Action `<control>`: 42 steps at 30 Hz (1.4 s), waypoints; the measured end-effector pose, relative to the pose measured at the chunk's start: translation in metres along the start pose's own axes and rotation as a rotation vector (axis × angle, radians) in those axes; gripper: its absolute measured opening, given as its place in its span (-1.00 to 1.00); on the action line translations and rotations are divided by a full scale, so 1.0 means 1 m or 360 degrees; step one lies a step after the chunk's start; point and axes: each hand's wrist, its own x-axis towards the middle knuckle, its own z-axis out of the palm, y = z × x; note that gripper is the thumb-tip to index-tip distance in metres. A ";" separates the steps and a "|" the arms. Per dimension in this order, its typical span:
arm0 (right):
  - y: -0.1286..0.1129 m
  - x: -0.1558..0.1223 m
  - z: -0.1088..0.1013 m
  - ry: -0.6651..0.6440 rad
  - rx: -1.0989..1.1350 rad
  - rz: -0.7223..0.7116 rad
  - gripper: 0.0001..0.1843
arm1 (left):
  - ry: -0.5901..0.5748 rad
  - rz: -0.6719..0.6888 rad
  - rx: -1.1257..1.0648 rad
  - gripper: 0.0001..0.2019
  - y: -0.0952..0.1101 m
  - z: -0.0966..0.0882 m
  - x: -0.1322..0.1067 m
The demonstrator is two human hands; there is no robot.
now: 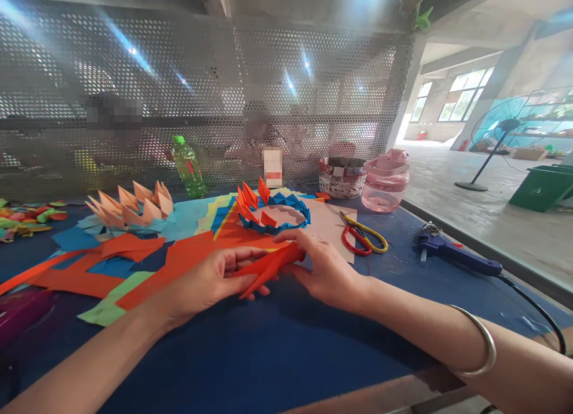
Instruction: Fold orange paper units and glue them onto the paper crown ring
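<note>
Between both hands is a folded piece of orange paper (271, 266), raised above the blue tabletop. My left hand (224, 274) pinches its left end with thumb and fingers. At the right end, my right hand (320, 262) has its fingers closed on the same paper; part of the fold is hidden behind them. Just beyond lies a ring of folded blue paper (295, 218), with several orange folded points (250, 204) standing on its left side. Orange sheets (188, 259) and a pale green sheet (111, 300) lie left of my hands.
Scissors (362, 235) with red and yellow handles lie right of the ring, and a blue glue gun (461, 253) farther right. A pink jug (385, 184), a round container (342, 178) and a green bottle (188, 169) stand behind. Peach folded points (134, 205) stand at left.
</note>
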 end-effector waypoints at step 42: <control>-0.008 -0.002 0.013 0.0272 -0.0243 0.0089 -0.87 | 0.0311 0.0119 -0.0111 -0.53 0.000 0.015 0.002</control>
